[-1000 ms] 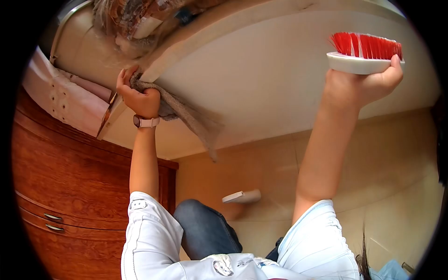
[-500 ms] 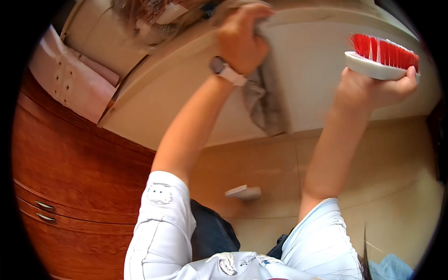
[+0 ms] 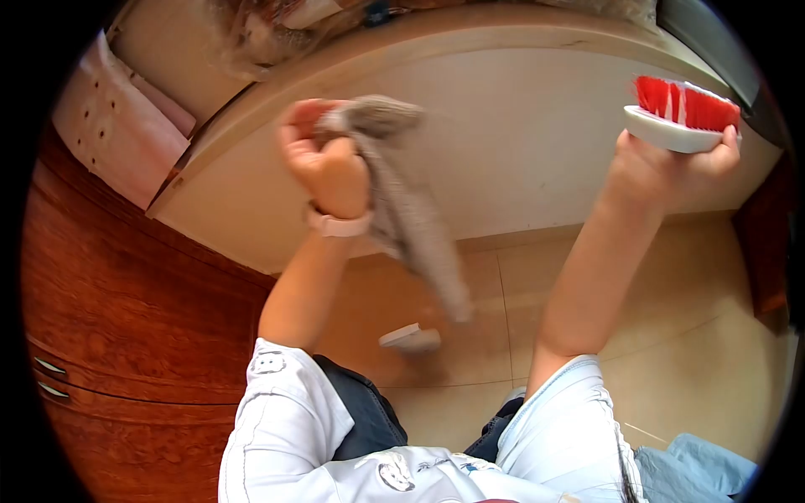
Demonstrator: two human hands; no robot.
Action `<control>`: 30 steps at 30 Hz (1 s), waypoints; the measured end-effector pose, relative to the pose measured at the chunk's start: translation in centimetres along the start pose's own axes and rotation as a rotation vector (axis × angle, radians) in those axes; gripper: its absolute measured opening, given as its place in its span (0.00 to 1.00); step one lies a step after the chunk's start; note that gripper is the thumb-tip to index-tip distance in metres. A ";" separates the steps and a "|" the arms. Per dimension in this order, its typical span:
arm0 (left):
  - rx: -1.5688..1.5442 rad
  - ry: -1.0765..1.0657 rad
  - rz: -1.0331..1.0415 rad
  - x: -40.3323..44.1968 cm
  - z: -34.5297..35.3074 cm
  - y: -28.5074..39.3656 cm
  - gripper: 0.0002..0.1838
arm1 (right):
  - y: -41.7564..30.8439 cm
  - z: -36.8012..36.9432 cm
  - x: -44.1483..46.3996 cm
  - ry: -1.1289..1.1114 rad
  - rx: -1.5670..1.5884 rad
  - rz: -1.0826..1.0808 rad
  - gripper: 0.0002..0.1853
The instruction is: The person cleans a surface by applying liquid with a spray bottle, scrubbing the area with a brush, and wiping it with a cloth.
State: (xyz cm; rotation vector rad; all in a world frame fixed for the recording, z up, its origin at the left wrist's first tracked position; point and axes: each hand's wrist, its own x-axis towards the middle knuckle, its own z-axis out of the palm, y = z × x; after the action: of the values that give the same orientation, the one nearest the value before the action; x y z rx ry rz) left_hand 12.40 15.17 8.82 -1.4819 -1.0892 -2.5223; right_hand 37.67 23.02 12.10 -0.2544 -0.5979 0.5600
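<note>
A grey-brown cloth [image 3: 402, 201] hangs from my left hand [image 3: 329, 163], whose fingers are closed around its upper part. Its lower end dangles over the floor, a little blurred. On the right, my right hand [image 3: 675, 159] grips a scrub brush from below. The scrub brush [image 3: 683, 130] has a white body and red bristles pointing up. A watch strap [image 3: 340, 225] circles my left wrist.
Ahead stands a low pale wall with a ledge [image 3: 470, 38], bearing clear plastic bags [image 3: 268, 38]. A reddish wooden cabinet [image 3: 142, 335] is on the left, near a pink sheet [image 3: 117, 126]. On the tiled floor [image 3: 470, 369] lies a small white object [image 3: 411, 338].
My left hand has moved down and to the left, with the cloth swinging along. My right hand still holds the brush in nearly the same place.
</note>
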 end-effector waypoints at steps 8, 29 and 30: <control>0.497 -0.105 0.573 8.4 -4.7 -4.5 0.13 | 1.0 -0.7 -0.2 -0.069 -0.119 -0.241 0.16; 0.305 -0.753 0.841 -4.0 8.2 -8.3 0.18 | 2.7 -0.3 -1.5 -0.273 0.005 -0.022 0.19; 0.279 -0.753 0.766 -5.7 7.1 -8.2 0.19 | 1.6 0.2 -1.4 -0.179 0.149 0.245 0.16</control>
State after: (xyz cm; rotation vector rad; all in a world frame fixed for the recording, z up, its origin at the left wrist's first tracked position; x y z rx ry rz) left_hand 18.01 23.66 2.04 -2.2375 -0.6423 -1.2784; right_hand 35.93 23.59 11.05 -0.1383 -0.6990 0.8669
